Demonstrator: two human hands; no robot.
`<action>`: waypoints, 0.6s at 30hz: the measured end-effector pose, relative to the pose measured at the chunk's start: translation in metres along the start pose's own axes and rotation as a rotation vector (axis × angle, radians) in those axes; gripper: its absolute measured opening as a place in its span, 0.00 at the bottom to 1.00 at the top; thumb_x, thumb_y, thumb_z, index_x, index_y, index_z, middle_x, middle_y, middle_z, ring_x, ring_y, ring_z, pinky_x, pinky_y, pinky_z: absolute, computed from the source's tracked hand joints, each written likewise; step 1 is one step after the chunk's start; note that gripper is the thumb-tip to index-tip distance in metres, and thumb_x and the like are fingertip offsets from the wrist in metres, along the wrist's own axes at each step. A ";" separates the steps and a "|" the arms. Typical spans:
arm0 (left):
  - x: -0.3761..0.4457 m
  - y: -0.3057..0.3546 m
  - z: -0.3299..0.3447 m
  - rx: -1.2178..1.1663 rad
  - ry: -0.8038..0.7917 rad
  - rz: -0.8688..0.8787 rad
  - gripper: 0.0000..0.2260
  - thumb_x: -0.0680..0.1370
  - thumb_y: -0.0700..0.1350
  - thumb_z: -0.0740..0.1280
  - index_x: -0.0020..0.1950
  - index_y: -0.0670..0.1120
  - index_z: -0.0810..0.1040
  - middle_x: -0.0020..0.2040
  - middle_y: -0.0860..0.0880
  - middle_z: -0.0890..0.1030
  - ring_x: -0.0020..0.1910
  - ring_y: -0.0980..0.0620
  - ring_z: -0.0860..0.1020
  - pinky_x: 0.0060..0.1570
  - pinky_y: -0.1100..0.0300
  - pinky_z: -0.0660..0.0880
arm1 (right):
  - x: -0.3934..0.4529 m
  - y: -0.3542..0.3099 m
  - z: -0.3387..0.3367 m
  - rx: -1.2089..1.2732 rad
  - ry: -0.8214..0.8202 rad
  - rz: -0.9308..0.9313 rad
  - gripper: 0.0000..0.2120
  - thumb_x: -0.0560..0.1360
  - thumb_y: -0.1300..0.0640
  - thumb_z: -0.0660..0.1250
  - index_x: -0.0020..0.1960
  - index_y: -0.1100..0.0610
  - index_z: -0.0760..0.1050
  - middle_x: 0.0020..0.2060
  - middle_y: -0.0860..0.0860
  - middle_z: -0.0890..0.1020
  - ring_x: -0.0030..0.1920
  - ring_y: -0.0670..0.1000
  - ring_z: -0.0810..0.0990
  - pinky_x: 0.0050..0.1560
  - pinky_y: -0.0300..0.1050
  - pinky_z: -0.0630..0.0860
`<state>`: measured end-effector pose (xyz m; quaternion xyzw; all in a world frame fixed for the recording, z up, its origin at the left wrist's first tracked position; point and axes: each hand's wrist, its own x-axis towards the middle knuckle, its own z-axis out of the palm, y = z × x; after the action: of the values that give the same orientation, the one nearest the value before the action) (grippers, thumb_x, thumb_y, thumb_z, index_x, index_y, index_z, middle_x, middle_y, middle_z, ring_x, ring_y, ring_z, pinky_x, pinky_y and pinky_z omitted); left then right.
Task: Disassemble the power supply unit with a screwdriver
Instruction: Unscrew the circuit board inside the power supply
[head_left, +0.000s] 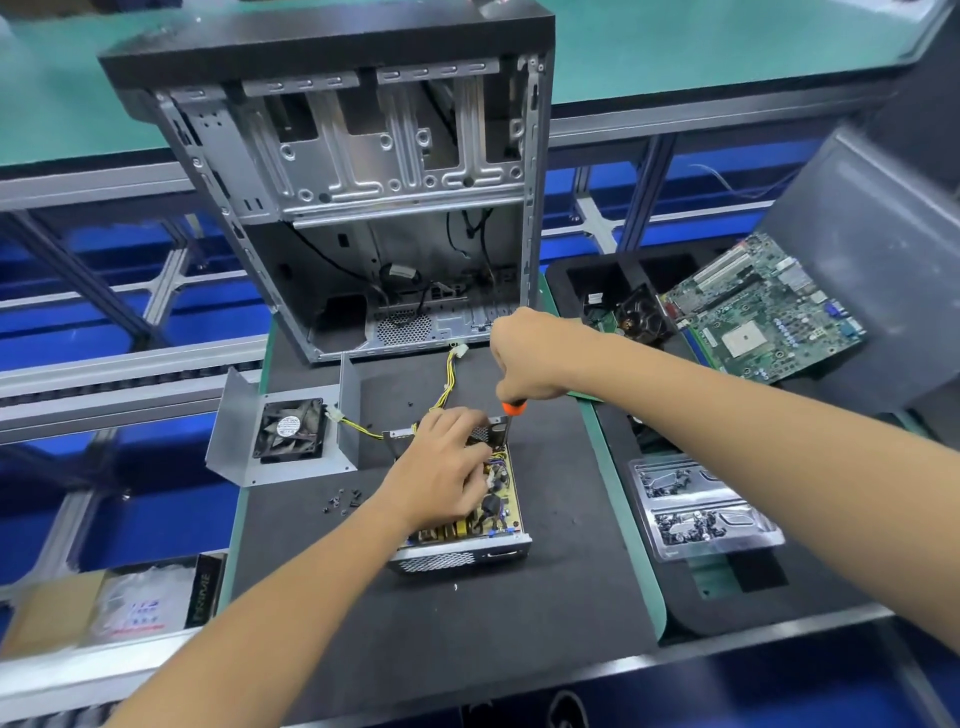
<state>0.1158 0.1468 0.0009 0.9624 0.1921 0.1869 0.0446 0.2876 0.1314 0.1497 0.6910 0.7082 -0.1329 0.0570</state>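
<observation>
Two bare hands at work over the dark grey foam-like work mat (447, 613), where the opened power supply unit, a shallow silver sheet-metal tray holding a yellowish circuit board (483, 512), sits near the middle, just in front of the empty tower. Its near wall is perforated mesh; the board is crowded with dark coils, capacitors and small coloured wires. The left hand (441, 467) lies on top of the board with fingers bent down onto the components; whether it pinches anything, cannot tell. The right hand (524, 353) is clenched around the screwdriver with an orange collar and thin dark shaft (511, 415), held nearly upright, tip down at the unit's far right corner; the tip's contact point is hidden. Yellow and black wire bundle (449, 379) runs from the unit's far side toward the case and ends in a white plug. Left of the unit lies the removed bent grey sheet-metal cover with a black square fan (291, 428) mounted inside, on its back. Loose small black screws (343, 501) scattered on the mat between cover and unit. Behind: gutted silver and black steel computer case (363, 171), standing open. Right: green motherboard (763, 312) tilted on a black tray, and a clear plastic blister tray (701, 506) with dark screws.
</observation>
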 end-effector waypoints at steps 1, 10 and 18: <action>0.000 0.000 0.000 0.000 0.000 -0.002 0.05 0.69 0.41 0.63 0.38 0.42 0.78 0.53 0.41 0.76 0.53 0.41 0.73 0.52 0.49 0.67 | 0.001 -0.001 0.000 -0.004 0.001 -0.004 0.19 0.68 0.60 0.70 0.29 0.57 0.61 0.24 0.52 0.66 0.24 0.51 0.62 0.23 0.37 0.59; 0.000 -0.001 0.001 0.034 -0.027 0.001 0.05 0.69 0.42 0.63 0.37 0.43 0.77 0.53 0.42 0.76 0.52 0.41 0.72 0.52 0.49 0.67 | 0.005 -0.007 0.006 -0.080 0.002 -0.031 0.17 0.68 0.61 0.69 0.29 0.58 0.62 0.25 0.51 0.67 0.23 0.50 0.62 0.21 0.37 0.58; 0.000 -0.001 0.003 0.042 -0.021 -0.004 0.05 0.70 0.43 0.63 0.38 0.43 0.77 0.53 0.41 0.75 0.53 0.42 0.70 0.53 0.50 0.66 | 0.006 -0.013 0.005 -0.276 -0.061 -0.382 0.18 0.71 0.56 0.69 0.32 0.52 0.60 0.30 0.48 0.66 0.39 0.56 0.76 0.39 0.49 0.78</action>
<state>0.1163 0.1474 -0.0020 0.9646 0.1973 0.1727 0.0267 0.2740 0.1356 0.1443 0.5258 0.8355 -0.0641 0.1461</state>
